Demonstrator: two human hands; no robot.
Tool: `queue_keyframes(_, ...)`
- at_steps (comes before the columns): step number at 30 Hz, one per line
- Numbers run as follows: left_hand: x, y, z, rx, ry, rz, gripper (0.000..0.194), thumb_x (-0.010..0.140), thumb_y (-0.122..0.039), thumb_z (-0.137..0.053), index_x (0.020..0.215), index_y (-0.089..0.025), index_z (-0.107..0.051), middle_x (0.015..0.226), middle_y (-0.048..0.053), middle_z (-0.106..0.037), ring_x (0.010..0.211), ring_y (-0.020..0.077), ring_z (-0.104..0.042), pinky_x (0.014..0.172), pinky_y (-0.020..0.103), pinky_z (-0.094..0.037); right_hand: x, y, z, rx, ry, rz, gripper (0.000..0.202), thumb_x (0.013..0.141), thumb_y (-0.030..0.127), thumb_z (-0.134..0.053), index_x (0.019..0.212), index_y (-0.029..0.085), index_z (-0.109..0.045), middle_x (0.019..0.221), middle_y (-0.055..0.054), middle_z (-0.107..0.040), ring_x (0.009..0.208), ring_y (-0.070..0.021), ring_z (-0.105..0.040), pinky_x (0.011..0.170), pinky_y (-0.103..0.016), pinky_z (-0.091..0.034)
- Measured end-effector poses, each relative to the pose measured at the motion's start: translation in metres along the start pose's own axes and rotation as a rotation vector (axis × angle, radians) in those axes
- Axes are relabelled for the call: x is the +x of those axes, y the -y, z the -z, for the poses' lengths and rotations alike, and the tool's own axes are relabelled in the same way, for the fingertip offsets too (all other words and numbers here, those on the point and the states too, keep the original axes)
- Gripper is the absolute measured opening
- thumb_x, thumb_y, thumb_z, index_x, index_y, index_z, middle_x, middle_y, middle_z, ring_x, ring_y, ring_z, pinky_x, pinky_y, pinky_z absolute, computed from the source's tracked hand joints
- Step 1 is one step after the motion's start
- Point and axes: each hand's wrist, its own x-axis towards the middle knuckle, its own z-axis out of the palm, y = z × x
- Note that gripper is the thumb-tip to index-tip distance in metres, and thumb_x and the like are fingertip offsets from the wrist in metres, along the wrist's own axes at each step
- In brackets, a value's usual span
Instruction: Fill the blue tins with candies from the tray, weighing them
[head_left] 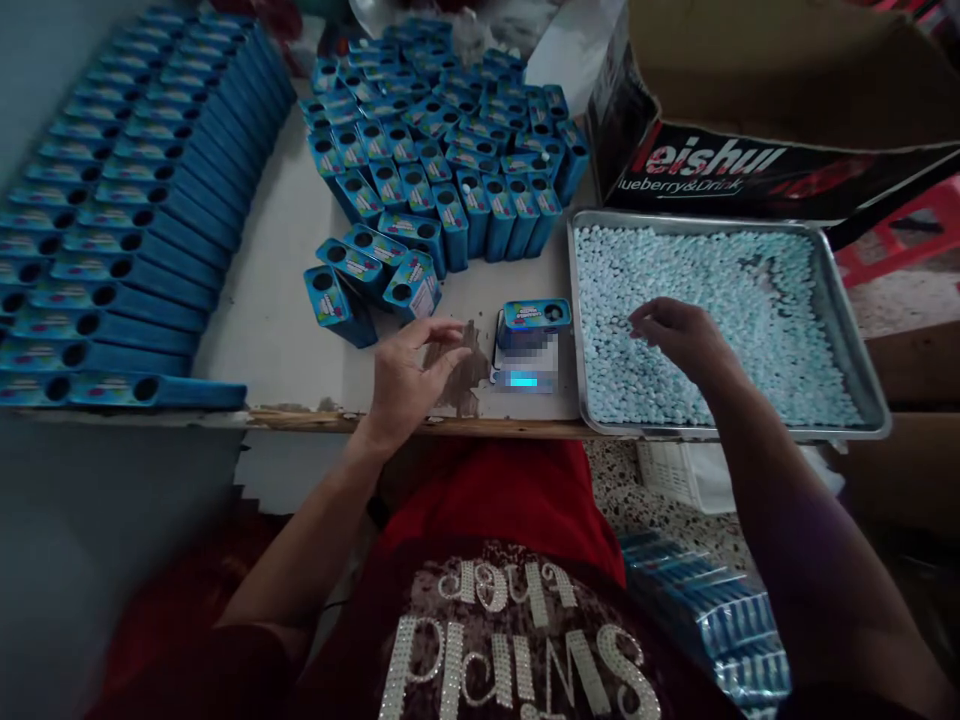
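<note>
A blue box [535, 316] with a round hole in its top stands on a small scale [523, 380] with a lit display, near the table's front edge. My left hand [412, 375] is to the left of the scale, thumb and fingers apart, with nothing between them. Over the metal tray [877, 405] of pale blue-green pellets [675, 390] is my right hand [679, 335], its fingers bent and close together. Whatever those fingertips hold, if anything, is too small to make out.
Blue boxes [435, 160] crowd the table's back. Long rows of similar boxes [180, 210] line the left side. A black-and-brown carton [750, 170] stands behind the tray. Wrapped blue packs [697, 610] lie on the floor, near a white basket [667, 475].
</note>
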Motion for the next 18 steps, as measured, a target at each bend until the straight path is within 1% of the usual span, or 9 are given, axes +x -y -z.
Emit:
queue_keyframes(2, 0.004, -0.002, -0.002, 0.074, 0.030, -0.108, 0.027, 0.100, -0.017, -0.087, 0.126, -0.022, -0.083, 0.112, 0.005, -0.088, 0.104, 0.0210, -0.084, 0.101, 0.034, -0.067, -0.004, 0.005, 0.004, 0.266, 0.005, -0.116, 0.020, 0.081, 0.033, -0.078, 0.096, 0.021, -0.078, 0.079, -0.005, -0.070, 0.070, -0.0191, -0.058, 0.064, -0.030, -0.045)
queue_keyframes(4, 0.007, -0.003, -0.003, 0.109, 0.046, -0.169, 0.030, 0.101, -0.014, -0.086, 0.129, -0.023, -0.083, 0.114, 0.005, -0.087, 0.105, 0.0212, -0.084, 0.100, 0.034, -0.067, -0.006, 0.009, 0.008, 0.495, 0.024, -0.250, 0.021, 0.075, 0.029, -0.081, 0.094, 0.022, -0.076, 0.076, -0.003, -0.065, 0.067, -0.0159, -0.053, 0.059, -0.026, -0.041)
queue_keyframes(6, 0.009, -0.003, -0.003, 0.107, 0.049, -0.181, 0.034, 0.100, -0.011, -0.085, 0.132, -0.023, -0.082, 0.115, 0.005, -0.087, 0.106, 0.0214, -0.083, 0.102, 0.034, -0.067, -0.005, 0.010, 0.011, 0.647, 0.071, -0.360, 0.022, 0.074, 0.028, -0.084, 0.092, 0.023, -0.074, 0.075, -0.001, -0.061, 0.063, -0.0135, -0.048, 0.056, -0.024, -0.036)
queue_keyframes(8, 0.008, -0.002, -0.003, 0.089, 0.056, -0.161, 0.036, 0.100, -0.010, -0.084, 0.133, -0.023, -0.082, 0.117, 0.005, -0.086, 0.108, 0.0217, -0.083, 0.104, 0.035, -0.067, -0.004, 0.013, 0.013, 0.730, 0.139, -0.418, 0.021, 0.077, 0.032, -0.085, 0.091, 0.025, -0.071, 0.077, -0.001, -0.062, 0.061, -0.0136, -0.047, 0.056, -0.026, -0.036)
queue_keyframes(10, 0.007, -0.001, -0.003, 0.066, 0.064, -0.119, 0.036, 0.100, -0.011, -0.084, 0.133, -0.024, -0.082, 0.118, 0.005, -0.087, 0.109, 0.0226, -0.083, 0.105, 0.036, -0.067, -0.006, 0.017, 0.011, 0.726, 0.183, -0.412, 0.021, 0.084, 0.040, -0.085, 0.090, 0.026, -0.072, 0.082, -0.003, -0.067, 0.065, -0.0161, -0.052, 0.060, -0.030, -0.043)
queue_keyframes(12, 0.006, 0.000, -0.004, 0.035, 0.060, -0.061, 0.036, 0.098, -0.016, -0.086, 0.133, -0.025, -0.082, 0.120, 0.005, -0.086, 0.111, 0.0244, -0.083, 0.107, 0.038, -0.067, -0.011, 0.021, 0.005, 0.642, 0.200, -0.355, 0.026, 0.084, 0.047, -0.088, 0.092, 0.027, -0.073, 0.084, -0.005, -0.068, 0.068, -0.0188, -0.056, 0.063, -0.034, -0.047)
queue_keyframes(15, 0.007, 0.001, -0.009, -0.017, 0.029, 0.005, 0.041, 0.094, -0.020, -0.091, 0.134, -0.024, -0.081, 0.125, 0.006, -0.085, 0.120, 0.0271, -0.081, 0.112, 0.041, -0.066, -0.020, 0.028, -0.005, 0.509, 0.220, -0.257, 0.040, 0.074, 0.049, -0.098, 0.095, 0.025, -0.073, 0.078, -0.003, -0.063, 0.065, -0.0176, -0.052, 0.059, -0.033, -0.041)
queue_keyframes(17, 0.008, 0.002, -0.017, -0.047, 0.010, 0.030, 0.051, 0.091, -0.021, -0.095, 0.139, -0.025, -0.077, 0.131, 0.007, -0.084, 0.126, 0.0279, -0.080, 0.116, 0.043, -0.065, -0.023, 0.032, -0.009, 0.459, 0.255, -0.216, 0.044, 0.072, 0.051, -0.099, 0.096, 0.024, -0.074, 0.076, -0.002, -0.062, 0.063, -0.0161, -0.050, 0.057, -0.032, -0.038)
queue_keyframes(18, 0.009, 0.003, -0.023, -0.061, 0.004, 0.042, 0.059, 0.089, -0.021, -0.097, 0.143, -0.025, -0.075, 0.135, 0.007, -0.083, 0.129, 0.0285, -0.079, 0.118, 0.043, -0.064, -0.024, 0.035, -0.010, 0.416, 0.261, -0.192, 0.043, 0.074, 0.052, -0.099, 0.096, 0.024, -0.074, 0.076, -0.002, -0.063, 0.064, -0.0166, -0.052, 0.058, -0.032, -0.040)
